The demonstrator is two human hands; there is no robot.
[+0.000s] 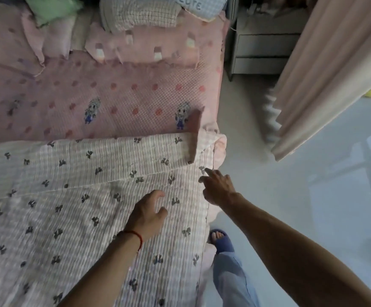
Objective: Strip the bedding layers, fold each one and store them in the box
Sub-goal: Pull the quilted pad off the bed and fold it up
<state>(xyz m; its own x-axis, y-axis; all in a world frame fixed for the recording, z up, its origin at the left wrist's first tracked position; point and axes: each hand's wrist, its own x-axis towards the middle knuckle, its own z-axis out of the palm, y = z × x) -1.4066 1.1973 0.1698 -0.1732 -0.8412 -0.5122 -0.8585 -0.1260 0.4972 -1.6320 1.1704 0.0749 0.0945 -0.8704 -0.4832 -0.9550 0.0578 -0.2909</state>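
Both my hands, left hand and right hand, hover spread wide, gripping nothing, over the blurred quilt; pillows cut off upper frame.

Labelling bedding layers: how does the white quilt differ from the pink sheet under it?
Pattern: the white quilt has small dark bow-like motifs; the pink sheet has red dots and little cartoon figures.
Pose: the quilt's top is folded back with a turned corner; the sheet lies spread flat.
Contact: the right hand and left hand reach over the quilt; neither reaches the sheet.
Both look textured.
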